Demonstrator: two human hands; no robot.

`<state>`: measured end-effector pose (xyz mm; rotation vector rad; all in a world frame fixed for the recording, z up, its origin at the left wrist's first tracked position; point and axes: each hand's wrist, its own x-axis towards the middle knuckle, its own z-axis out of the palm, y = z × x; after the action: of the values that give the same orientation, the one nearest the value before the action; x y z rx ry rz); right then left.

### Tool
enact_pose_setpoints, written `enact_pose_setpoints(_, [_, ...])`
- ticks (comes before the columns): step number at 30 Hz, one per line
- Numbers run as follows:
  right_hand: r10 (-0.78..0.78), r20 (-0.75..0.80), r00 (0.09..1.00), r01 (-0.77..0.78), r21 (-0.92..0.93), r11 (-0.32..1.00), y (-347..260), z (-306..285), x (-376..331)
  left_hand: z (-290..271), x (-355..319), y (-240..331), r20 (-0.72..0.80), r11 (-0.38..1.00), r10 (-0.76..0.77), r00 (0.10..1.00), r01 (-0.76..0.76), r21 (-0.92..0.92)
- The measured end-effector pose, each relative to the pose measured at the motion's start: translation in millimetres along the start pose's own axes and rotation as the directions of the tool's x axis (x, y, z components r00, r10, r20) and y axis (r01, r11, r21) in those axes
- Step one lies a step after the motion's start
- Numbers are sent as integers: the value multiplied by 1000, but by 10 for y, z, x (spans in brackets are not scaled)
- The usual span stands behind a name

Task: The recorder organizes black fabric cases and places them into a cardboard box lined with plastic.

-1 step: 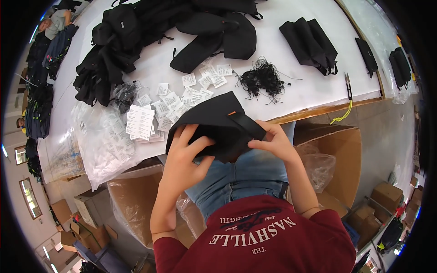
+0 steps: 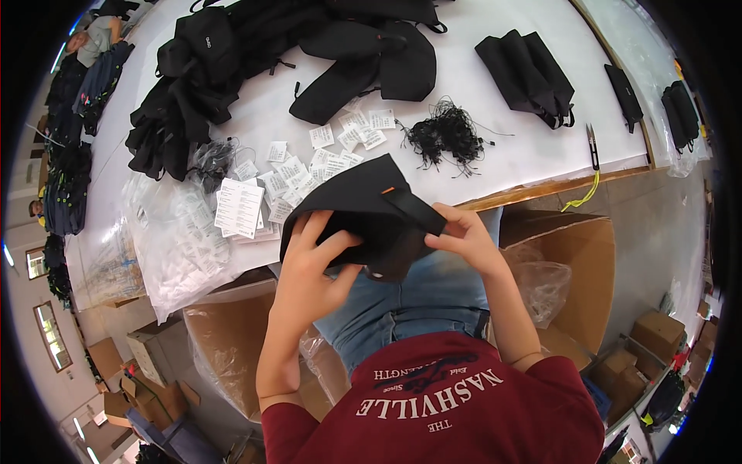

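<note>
Over my lap, at the table's front edge, I hold a black fabric pouch [image 2: 352, 197] with its mouth spread. My left hand [image 2: 313, 259] grips the pouch's left rim, some fingertips out of sight inside the opening. A wide black band with a small orange tab crosses the right part of the pouch. At that band's outer end, my right hand [image 2: 462, 241] pinches the fabric between thumb and fingers. White printed tags [image 2: 290, 172] lie loose just beyond the pouch, beside a stack of larger white cards [image 2: 238, 207]. A tangled heap of thin black cords [image 2: 447, 138] rests farther right.
Black bags [image 2: 255, 39] are piled at the back of the white table [image 2: 533, 158]; another black bag [image 2: 525, 73] lies to the right. Thread snips [image 2: 593, 147] with a yellow cord sit near the right edge. A cardboard box [image 2: 583, 271] stands below.
The pouch's lower part bulges a little more toward me, and its banded side shifts slightly left. Both hands keep their hold.
</note>
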<state>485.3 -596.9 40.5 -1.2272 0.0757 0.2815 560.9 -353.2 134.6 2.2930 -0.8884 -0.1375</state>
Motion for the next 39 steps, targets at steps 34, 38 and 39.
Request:
enact_pose_setpoints(34, [-114,-340,934,298,561,773,-100,-480,21,32,-318,-60,508,917,-200,838,343,-205])
enact_pose_setpoints(38, [63,-156,986,139,968,210,152,10,215,197,-355,45,702,845,-74,708,418,-333])
enact_pose_setpoints(39, [92,-142,985,123,974,192,218,77,192,251,-349,71,706,841,-71,705,423,-338])
